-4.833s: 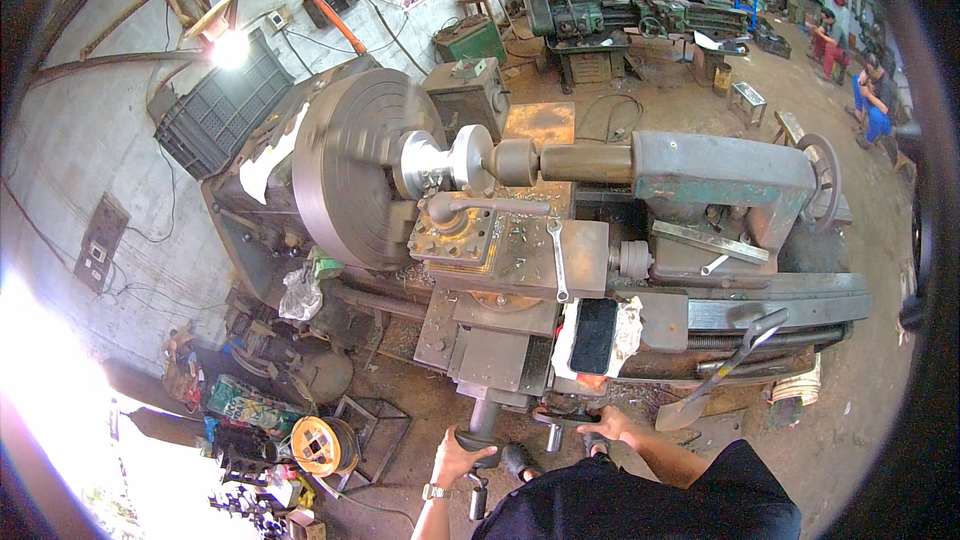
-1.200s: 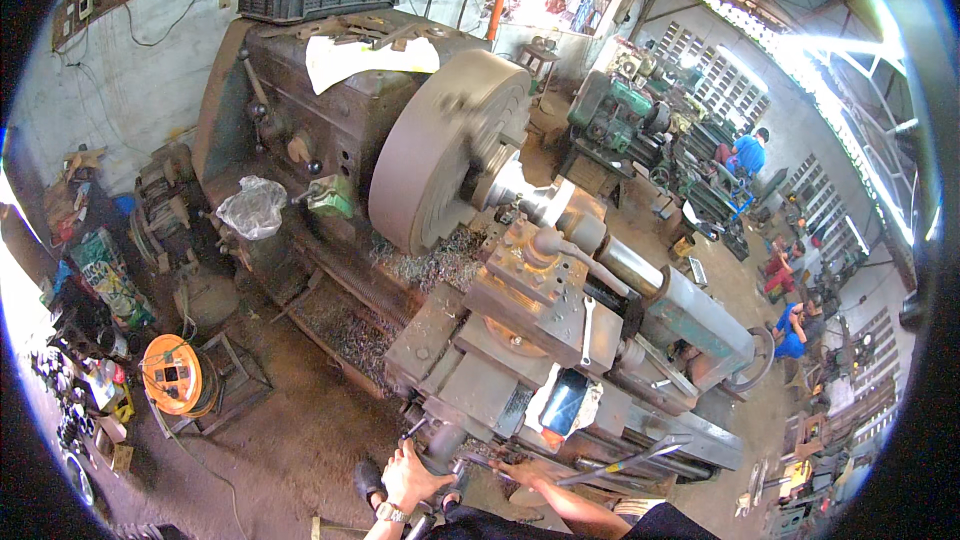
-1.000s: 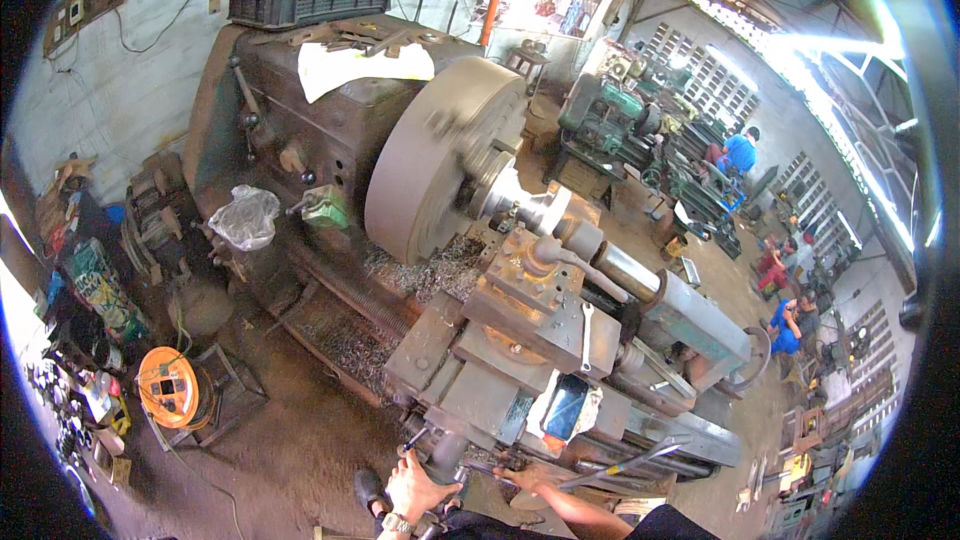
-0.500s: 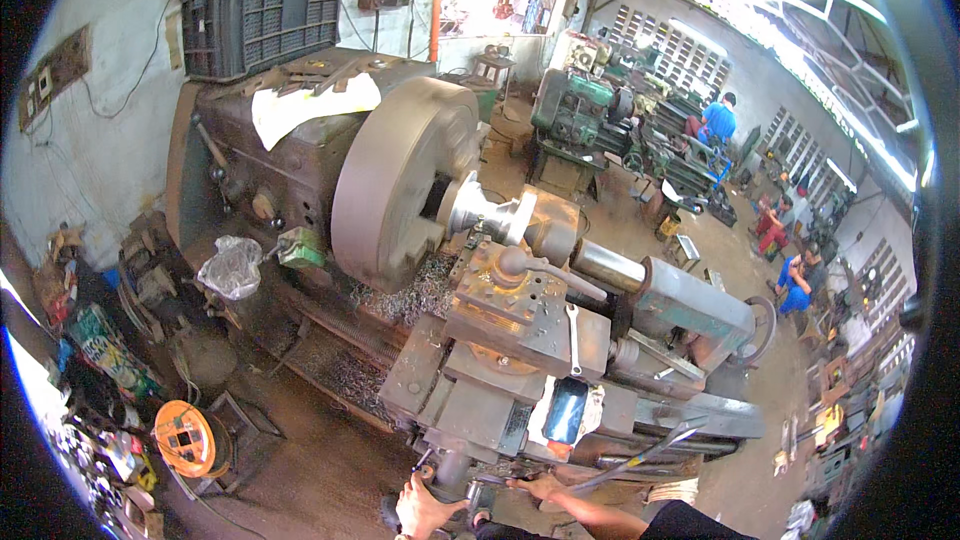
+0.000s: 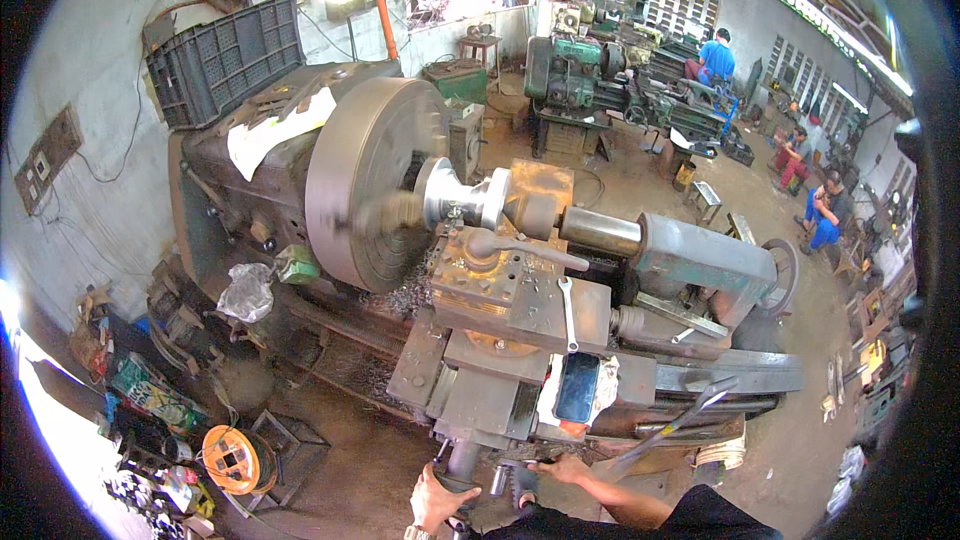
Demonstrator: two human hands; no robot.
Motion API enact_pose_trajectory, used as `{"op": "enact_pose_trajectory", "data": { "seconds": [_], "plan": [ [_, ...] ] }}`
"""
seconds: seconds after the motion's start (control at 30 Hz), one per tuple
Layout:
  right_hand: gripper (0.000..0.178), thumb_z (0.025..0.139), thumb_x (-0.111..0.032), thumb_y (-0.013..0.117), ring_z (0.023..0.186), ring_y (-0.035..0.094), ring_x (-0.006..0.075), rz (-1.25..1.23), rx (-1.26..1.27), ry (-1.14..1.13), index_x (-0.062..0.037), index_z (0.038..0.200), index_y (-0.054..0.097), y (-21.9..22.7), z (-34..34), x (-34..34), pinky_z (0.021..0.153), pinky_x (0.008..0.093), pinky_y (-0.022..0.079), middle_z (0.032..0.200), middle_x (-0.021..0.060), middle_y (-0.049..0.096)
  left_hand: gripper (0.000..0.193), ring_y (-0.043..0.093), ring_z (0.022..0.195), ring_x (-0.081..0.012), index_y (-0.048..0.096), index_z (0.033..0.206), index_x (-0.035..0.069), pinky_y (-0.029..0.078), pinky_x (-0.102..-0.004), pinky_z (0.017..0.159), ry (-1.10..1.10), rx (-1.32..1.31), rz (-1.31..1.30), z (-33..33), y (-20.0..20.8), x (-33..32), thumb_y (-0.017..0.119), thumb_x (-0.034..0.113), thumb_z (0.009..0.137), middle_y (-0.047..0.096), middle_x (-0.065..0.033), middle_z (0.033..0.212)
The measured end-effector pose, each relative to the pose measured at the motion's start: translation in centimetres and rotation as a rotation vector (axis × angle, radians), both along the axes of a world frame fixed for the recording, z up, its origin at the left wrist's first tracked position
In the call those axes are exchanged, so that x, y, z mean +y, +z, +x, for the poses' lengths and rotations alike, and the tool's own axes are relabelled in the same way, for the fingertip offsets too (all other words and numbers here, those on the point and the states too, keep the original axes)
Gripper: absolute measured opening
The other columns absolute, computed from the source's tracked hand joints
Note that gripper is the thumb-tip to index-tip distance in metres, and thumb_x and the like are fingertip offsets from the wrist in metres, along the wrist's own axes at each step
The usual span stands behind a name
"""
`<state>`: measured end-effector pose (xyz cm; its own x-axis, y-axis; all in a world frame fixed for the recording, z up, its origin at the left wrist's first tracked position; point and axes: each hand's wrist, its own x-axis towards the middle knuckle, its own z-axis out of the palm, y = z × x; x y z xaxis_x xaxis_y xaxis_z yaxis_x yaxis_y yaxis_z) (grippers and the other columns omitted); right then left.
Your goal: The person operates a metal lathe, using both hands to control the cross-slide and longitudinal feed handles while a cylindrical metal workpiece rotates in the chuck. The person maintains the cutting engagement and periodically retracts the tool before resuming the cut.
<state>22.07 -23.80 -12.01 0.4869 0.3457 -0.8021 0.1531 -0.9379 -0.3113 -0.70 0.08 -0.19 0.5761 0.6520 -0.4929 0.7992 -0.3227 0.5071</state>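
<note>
At the front of a large lathe, my left hand (image 5: 440,500) closes round a dark handwheel (image 5: 462,492) at the end of the cross slide. My right hand (image 5: 566,470), just to its right, is closed on a small crank handle (image 5: 530,462). Beyond them rises the tool post (image 5: 485,275) with its long clamping lever (image 5: 535,251). Behind it, a shiny round metal workpiece (image 5: 462,202) sits between the big chuck (image 5: 335,190) and the tailstock (image 5: 700,255). The chuck's face is smeared by spinning. Where the cutting tool meets the metal is hard to make out.
A combination wrench (image 5: 570,315) and a phone (image 5: 577,390) on a cloth lie on the carriage. Metal chips (image 5: 405,300) collect below the chuck. An orange cable reel (image 5: 232,460) stands at the lower left. Further off are another lathe (image 5: 570,75) and several people.
My view has tilted and shifted, so the scene sits differently. Both hands stay at the same handles, the left one slightly turned. The chuck keeps spinning.
</note>
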Motion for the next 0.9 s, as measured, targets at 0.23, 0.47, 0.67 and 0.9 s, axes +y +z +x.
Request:
{"op": "enact_pose_trajectory", "data": {
  "seconds": [0.23,0.47,0.67,0.9],
  "plan": [
    [0.100,0.068,-0.088,0.057,0.118,0.060,0.0405,0.006,0.039,0.022,-0.0020,0.118,0.068,-1.9,0.3,-0.6,0.097,0.0459,0.048,0.121,0.0261,0.065,0.130,0.054,0.127,-0.0358,0.034,0.144,-0.008,0.045,-0.0419,0.105,-0.017,-0.020,0.022,0.1,0.0,0.0,0.084,0.070,0.053,0.054,-0.0263,0.135],
    [0.099,0.068,-0.089,0.056,0.117,0.061,0.0402,0.012,0.043,0.011,-0.0023,0.112,0.071,-1.1,0.5,-0.9,0.097,0.0456,0.049,0.119,0.0260,0.066,0.127,0.055,0.125,-0.0362,0.037,0.142,-0.007,0.046,-0.0427,0.104,-0.020,0.026,0.029,0.4,1.1,-0.2,0.083,0.071,0.053,0.055,-0.0261,0.133],
    [0.096,0.065,-0.090,0.057,0.093,0.067,0.0381,0.147,-0.030,0.024,0.0015,0.091,0.071,0.0,0.5,-0.9,0.081,0.0463,0.051,0.089,0.0244,0.067,0.123,0.058,0.121,-0.0363,0.040,0.139,-0.005,0.048,-0.0431,0.101,-0.015,0.005,0.070,0.6,1.6,-0.4,0.084,0.071,0.053,0.058,-0.0252,0.129],
    [0.096,0.066,-0.088,0.059,0.116,0.062,0.0387,0.094,0.097,0.015,-0.0032,0.110,0.071,0.6,0.9,-1.0,0.097,0.0451,0.049,0.116,0.0246,0.068,0.120,0.059,0.120,-0.0357,0.042,0.138,-0.003,0.049,-0.0433,0.100,-0.006,0.033,0.052,0.7,1.9,-0.3,0.085,0.070,0.053,0.060,-0.0239,0.126]
  ]
}}
